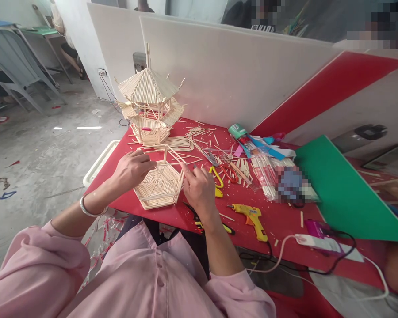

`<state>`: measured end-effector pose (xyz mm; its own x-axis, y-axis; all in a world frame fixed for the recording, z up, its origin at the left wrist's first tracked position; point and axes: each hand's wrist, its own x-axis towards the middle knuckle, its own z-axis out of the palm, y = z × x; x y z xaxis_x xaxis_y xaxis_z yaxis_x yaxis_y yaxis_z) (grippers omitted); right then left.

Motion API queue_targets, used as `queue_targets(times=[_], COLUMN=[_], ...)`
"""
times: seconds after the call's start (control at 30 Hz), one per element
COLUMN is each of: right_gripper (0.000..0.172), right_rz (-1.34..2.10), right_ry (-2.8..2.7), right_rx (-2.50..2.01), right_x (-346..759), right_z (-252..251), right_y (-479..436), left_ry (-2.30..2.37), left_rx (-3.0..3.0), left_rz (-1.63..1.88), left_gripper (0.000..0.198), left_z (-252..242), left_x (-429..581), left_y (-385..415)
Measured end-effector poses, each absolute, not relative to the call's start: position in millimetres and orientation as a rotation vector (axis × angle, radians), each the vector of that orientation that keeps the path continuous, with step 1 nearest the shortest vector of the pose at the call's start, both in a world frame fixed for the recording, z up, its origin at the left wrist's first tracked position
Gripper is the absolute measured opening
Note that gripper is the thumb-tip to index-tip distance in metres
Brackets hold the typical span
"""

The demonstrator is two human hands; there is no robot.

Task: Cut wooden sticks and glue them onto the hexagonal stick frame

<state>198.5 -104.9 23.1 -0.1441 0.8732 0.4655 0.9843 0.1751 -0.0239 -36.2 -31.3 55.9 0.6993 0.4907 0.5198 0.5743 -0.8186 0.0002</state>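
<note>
A hexagonal base of thin wooden sticks (157, 182) lies on the red tabletop in front of me, with a few uprights and rails along its far edge. At its far left side, my left hand (134, 169) is closed, with its fingertips pinched on a thin stick over the base. My right hand (199, 187) is at the right side of the base, also closed, its thumb and index finger on the end of a thin wooden stick (175, 155) by the far right corner. The fingers partly hide both grips.
Behind the base stands a stick pagoda (149, 101) with a pointed roof. Loose sticks (199, 131), yellow-handled scissors (215, 174), pliers (197, 221) and a yellow glue gun (252, 217) lie to the right. A power strip (328, 246) with cables and a green board (351, 194) are farther right.
</note>
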Motion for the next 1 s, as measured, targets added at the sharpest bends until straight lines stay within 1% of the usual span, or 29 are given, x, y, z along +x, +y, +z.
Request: queue_targets(times=[0.17, 0.27, 0.4, 0.57, 0.73, 1.0], right_gripper=[0.046, 0.044, 0.043, 0.042, 0.041, 0.037], right_rz=[-0.408, -0.423, -0.436, -0.456, -0.455, -0.426], right_ry=[-2.083, -2.082, -2.069, -2.071, -2.064, -2.051], right_rx=[-1.769, -1.745, -1.693, -1.632, -1.624, -1.604], right_x=[199.3, 200.9, 203.0, 203.9, 204.8, 203.7], right_z=[22.3, 21.0, 19.2, 19.9, 20.4, 26.6], right_y=[-104.6, -103.6, -102.7, -103.6, -103.6, -98.6], left_ry=[-0.989, -1.222, -1.488, -1.377, -1.363, -1.373], left_rx=[-2.871, -2.892, -2.95, -3.023, -3.183, -3.184], left_rz=[-0.919, -1.025, -1.058, -0.929, -0.759, -0.796], left_gripper=[0.026, 0.026, 0.026, 0.027, 0.023, 0.024], left_z=[57.4, 58.1, 65.7, 76.8, 75.2, 72.1], left_x=[-47.4, -61.3, -78.9, -89.7, -91.3, -91.2], left_y=[-31.2, -24.8, -13.6, -6.1, -7.5, -9.9])
